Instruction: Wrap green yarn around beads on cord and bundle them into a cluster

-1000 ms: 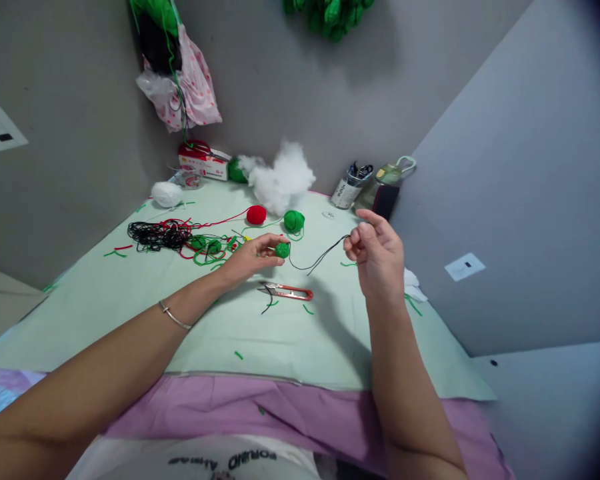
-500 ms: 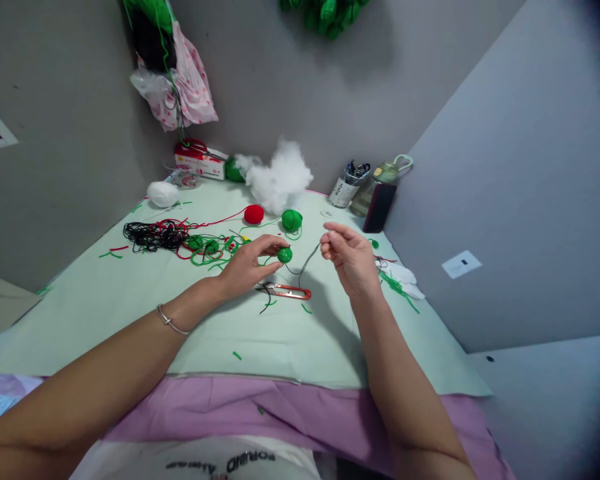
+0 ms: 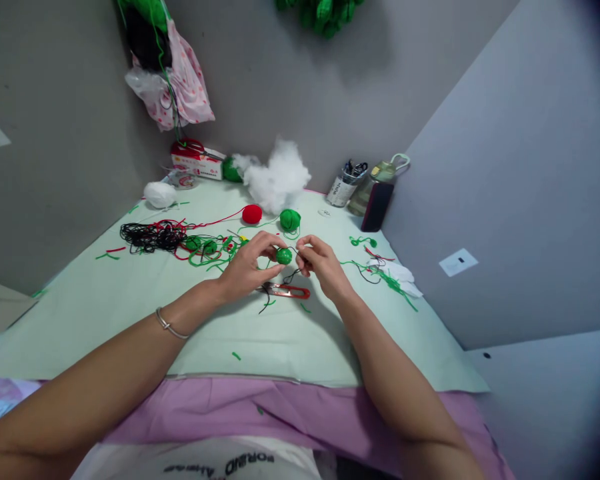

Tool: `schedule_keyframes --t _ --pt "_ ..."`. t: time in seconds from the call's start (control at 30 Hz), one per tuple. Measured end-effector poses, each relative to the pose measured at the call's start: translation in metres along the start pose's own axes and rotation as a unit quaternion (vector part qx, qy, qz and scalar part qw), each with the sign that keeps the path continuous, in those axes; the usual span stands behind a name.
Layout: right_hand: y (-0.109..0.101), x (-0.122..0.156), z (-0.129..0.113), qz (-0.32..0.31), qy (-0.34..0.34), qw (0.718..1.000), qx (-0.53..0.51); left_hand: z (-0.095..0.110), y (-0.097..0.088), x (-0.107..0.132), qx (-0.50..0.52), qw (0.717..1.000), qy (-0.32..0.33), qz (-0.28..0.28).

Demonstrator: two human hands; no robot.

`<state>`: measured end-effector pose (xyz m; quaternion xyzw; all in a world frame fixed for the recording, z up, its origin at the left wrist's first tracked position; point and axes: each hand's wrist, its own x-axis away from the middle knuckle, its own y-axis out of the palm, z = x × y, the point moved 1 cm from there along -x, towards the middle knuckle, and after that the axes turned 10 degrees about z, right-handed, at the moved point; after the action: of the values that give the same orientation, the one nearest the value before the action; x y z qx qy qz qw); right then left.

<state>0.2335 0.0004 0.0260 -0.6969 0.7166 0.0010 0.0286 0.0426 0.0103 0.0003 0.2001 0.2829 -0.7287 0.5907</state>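
My left hand [image 3: 247,265] pinches a small green crocheted ball [image 3: 283,256] between thumb and fingers, just above the pale green table cover [image 3: 130,313]. My right hand [image 3: 320,263] is right beside the ball, its fingers pinched on a thin black thread [image 3: 293,273] that runs from the ball and hangs down in a loop. Whether a needle is in those fingers is too small to tell. Red-handled thread snips [image 3: 286,291] lie on the table directly under both hands.
A tangle of black, red and green yarn [image 3: 155,235] lies to the left. A red yarn ball [image 3: 252,214], a green yarn ball [image 3: 290,219] and white stuffing [image 3: 277,177] sit behind. A pen cup [image 3: 341,188], bottle [image 3: 367,190] and dark phone [image 3: 377,207] stand at the back right.
My right hand has come in from the right and lower, from arm's length of thread to right beside the green ball. The taut thread now hangs slack. My left hand has barely moved.
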Motion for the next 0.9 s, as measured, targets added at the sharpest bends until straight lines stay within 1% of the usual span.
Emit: schedule_keyframes --t 0.07,0.13,0.2,0.3,0.4,0.5,0.6,0.67,0.73,0.8,0.9 --pt "-0.004 0.001 -0.005 0.032 -0.018 0.999 -0.027 -0.001 -0.001 0.0 -0.025 0.999 -0.02 -0.003" --pt "-0.005 0.003 -0.009 0.04 -0.039 0.997 -0.052 -0.002 0.0 0.0 -0.041 0.998 -0.042 -0.013" --pt "-0.001 0.008 -0.013 0.017 -0.061 0.996 -0.062 -0.002 0.001 -0.001 -0.033 0.998 -0.057 -0.008" --pt "0.011 0.018 -0.016 -0.045 -0.09 0.994 -0.039 -0.002 0.001 -0.002 0.014 0.996 -0.079 0.031" --pt "0.021 0.026 -0.016 -0.082 -0.099 0.992 -0.015 -0.002 -0.001 -0.005 0.065 0.986 -0.139 0.062" --pt "0.023 0.03 -0.014 -0.09 -0.101 0.991 0.004 -0.003 -0.006 -0.009 0.136 0.964 -0.211 0.085" --pt "0.02 0.03 -0.015 -0.07 -0.136 0.988 0.031 -0.003 -0.01 -0.014 0.208 0.936 -0.261 0.106" --pt "0.017 0.028 -0.017 -0.033 -0.171 0.984 0.045 -0.002 -0.013 -0.016 0.247 0.92 -0.282 0.116" --pt "0.015 0.027 -0.019 0.007 -0.193 0.979 0.059 0.0 -0.014 -0.018 0.276 0.906 -0.298 0.121" --pt "0.014 0.027 -0.022 0.026 -0.193 0.979 0.064 0.0 -0.015 -0.018 0.293 0.896 -0.309 0.123" --pt "0.016 0.028 -0.023 0.019 -0.164 0.985 0.054 0.0 -0.015 -0.018 0.3 0.894 -0.31 0.119"
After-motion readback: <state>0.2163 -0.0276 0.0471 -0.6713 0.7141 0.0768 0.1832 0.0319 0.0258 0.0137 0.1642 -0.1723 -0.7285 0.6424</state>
